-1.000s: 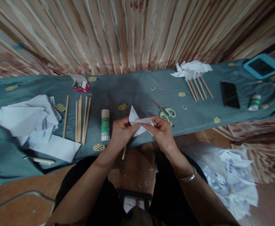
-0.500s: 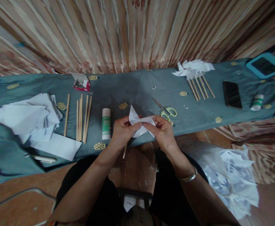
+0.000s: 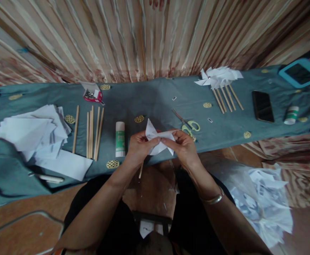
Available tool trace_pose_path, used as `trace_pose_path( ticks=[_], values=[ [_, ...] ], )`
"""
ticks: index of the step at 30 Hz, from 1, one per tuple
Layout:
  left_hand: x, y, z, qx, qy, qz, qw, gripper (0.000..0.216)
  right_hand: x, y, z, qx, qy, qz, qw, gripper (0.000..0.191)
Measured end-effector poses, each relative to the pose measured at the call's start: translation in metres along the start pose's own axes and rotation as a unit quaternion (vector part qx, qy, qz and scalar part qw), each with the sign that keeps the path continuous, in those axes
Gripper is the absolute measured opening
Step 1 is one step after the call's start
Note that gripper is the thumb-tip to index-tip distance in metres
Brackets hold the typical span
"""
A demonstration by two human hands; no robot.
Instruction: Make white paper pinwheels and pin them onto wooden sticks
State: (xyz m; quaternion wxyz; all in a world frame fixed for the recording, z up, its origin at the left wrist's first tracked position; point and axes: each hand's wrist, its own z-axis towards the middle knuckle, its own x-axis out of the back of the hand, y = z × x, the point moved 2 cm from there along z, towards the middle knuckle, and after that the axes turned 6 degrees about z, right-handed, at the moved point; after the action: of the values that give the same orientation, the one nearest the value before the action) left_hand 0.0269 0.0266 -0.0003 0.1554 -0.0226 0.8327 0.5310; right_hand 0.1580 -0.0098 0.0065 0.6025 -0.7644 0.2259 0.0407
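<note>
Between my hands, over the table's near edge, is a white paper pinwheel (image 3: 157, 147) with folded, pointed blades. My left hand (image 3: 139, 147) is closed on its left side, thumb at the centre. From the other side my right hand (image 3: 183, 146) pinches it, and both thumb tips meet near the middle. A thin wooden stick (image 3: 141, 170) pokes out below my left hand; its upper end is hidden. Green-handled scissors (image 3: 188, 124) lie just beyond my right hand. A glue stick (image 3: 120, 139) stands or lies left of my left hand; I cannot tell which.
At left are stacked white papers (image 3: 35, 127), several wooden sticks (image 3: 91, 134), a pen (image 3: 50, 179) and a small red box of metal pins (image 3: 93, 95). Finished pinwheels (image 3: 221, 78), a phone (image 3: 262, 106) and another glue stick (image 3: 291, 115) lie right. A plastic bag (image 3: 263, 209) sits on the floor.
The view has shifted very slightly. Both hands stay closed on the pinwheel in almost the same place, and the things on the table have not moved.
</note>
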Motion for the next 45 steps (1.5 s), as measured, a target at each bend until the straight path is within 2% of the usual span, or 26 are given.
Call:
trace_pose_path(
  ticks=[13,28,36,45],
  values=[
    [0.001,-0.002,-0.006,-0.005,-0.012,-0.018,1.0,0.026,0.002,0.006,-0.003,-0.02,-0.009,0.006,1.0,0.025],
    [0.015,-0.005,-0.008,-0.028,-0.026,-0.049,0.998,0.036,-0.008,0.017,-0.003,-0.042,-0.023,0.012,0.999,0.025],
    [0.018,-0.001,-0.012,-0.038,-0.029,-0.039,0.998,0.036,-0.015,0.01,-0.003,-0.037,-0.044,0.034,0.998,0.027],
    [0.015,0.003,-0.007,-0.017,-0.015,-0.025,0.999,0.038,-0.008,0.01,0.003,-0.035,-0.051,0.039,0.997,0.028]
  ],
)
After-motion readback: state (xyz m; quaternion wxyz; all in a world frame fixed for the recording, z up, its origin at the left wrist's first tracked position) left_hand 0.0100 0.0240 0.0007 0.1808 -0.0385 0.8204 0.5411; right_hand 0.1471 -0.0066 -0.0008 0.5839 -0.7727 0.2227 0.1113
